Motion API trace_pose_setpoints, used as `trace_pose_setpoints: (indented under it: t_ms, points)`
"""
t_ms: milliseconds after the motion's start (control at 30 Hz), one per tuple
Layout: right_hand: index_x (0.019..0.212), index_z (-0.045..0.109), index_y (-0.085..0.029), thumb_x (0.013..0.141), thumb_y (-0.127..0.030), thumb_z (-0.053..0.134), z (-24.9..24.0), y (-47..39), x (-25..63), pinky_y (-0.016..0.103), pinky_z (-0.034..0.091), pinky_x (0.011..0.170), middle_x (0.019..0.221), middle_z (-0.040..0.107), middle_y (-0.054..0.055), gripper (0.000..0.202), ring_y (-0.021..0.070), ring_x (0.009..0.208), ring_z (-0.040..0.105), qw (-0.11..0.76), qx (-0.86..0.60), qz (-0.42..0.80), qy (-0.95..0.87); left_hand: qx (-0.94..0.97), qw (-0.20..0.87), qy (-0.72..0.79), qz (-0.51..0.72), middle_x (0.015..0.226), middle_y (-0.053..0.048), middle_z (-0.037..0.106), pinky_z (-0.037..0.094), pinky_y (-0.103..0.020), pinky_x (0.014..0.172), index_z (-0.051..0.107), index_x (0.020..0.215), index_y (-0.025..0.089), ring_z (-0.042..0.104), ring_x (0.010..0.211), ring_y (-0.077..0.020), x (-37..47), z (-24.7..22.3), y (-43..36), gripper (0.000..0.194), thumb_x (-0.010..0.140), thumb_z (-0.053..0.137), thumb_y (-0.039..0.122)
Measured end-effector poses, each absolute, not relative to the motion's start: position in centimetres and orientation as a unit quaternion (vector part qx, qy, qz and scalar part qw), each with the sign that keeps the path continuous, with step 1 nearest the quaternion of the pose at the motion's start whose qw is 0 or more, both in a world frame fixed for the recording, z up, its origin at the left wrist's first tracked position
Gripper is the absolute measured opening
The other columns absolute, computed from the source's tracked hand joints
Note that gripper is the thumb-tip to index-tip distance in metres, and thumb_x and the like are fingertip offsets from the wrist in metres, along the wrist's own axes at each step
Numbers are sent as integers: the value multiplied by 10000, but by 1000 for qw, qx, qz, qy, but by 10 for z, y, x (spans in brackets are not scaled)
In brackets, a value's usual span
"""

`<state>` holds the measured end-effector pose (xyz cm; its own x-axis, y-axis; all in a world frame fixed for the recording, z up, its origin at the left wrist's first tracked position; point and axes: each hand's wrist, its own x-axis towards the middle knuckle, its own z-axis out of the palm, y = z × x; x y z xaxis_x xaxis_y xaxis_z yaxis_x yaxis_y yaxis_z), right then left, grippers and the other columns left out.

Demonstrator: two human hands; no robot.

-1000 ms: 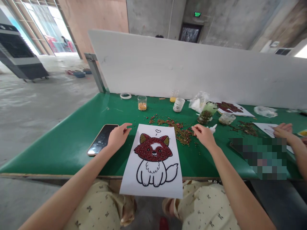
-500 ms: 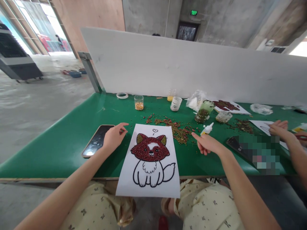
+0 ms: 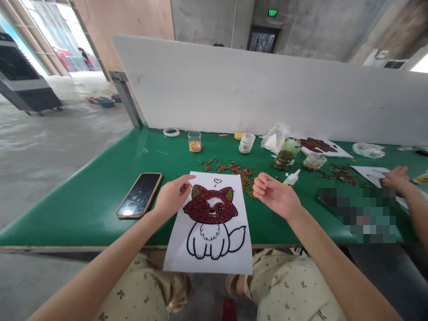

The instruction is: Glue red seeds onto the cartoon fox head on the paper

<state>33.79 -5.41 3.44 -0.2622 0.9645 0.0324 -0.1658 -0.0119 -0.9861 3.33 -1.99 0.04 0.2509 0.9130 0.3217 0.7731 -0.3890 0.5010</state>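
Note:
A sheet of white paper (image 3: 177,249) with a cartoon fox drawing lies before me, its lower end past the table edge. Small dark red beans fill the fox's head (image 3: 210,214), and green ones fill the inner ears; body and tail are white. My left hand (image 3: 172,194) is at the sheet's upper left edge, fingers loosely bent and apart, nothing seen in them. My right hand (image 3: 274,194) hovers right of the sheet, fingers curled together; anything inside is hidden. Near it lie loose green and red beans (image 3: 245,180) and a white glue bottle (image 3: 292,178).
A phone (image 3: 138,196) lies left. Farther back stand a jar of corn kernels (image 3: 194,145), a white-coated cup (image 3: 246,143), a green-tinted jar (image 3: 286,154) and a plastic bag (image 3: 276,136). A co-worker's hand (image 3: 396,176) rests on another sheet at right. A white partition (image 3: 250,93) borders the table.
My left hand has moved right, from beside the phone to the sheet's edge. My right hand has lifted from the beans, drawn left, and its pointing finger has curled in.

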Motion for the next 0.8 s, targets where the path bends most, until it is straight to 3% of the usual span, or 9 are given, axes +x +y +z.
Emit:
trace_pose_setpoints:
  t_ms: [133, 333, 533, 800]
  points:
    - [696, 326, -235, 652, -218, 538, 39, -64, 321, 284, 309, 523, 673, 243, -23, 217, 130, 559, 282, 477, -300, 683, -465, 825, 93, 479, 286, 901, -16, 687, 450, -241, 666, 594, 1091, 227, 609, 734, -141, 57, 9, -42, 297, 844, 430, 221]
    - [719, 368, -219, 627, -89, 617, 29, -68, 310, 251, 269, 539, 684, 278, -46, 296, 96, 577, 283, 439, -246, 713, -488, 866, 102, 423, 245, 965, -27, 686, 471, -268, 722, 581, 1117, 241, 625, 826, -156, 67, 10, -53, 306, 873, 401, 201]
    - [704, 432, -190, 679, -119, 708, 17, -72, 301, 226, 300, 566, 684, 396, -52, 286, 73, 610, 376, 364, -239, 724, -534, 876, 83, 407, 247, 907, -29, 682, 467, -259, 681, 589, 1104, 228, 618, 777, -149, 65, 5, -51, 291, 876, 416, 179]
    - [738, 549, -159, 614, -155, 788, 11, -70, 297, 193, 396, 567, 665, 547, -46, 269, 57, 596, 498, 324, -273, 723, -545, 903, 52, 346, 251, 824, -23, 674, 460, -239, 617, 604, 1057, 195, 609, 716, -134, 69, 4, -56, 272, 873, 414, 130]
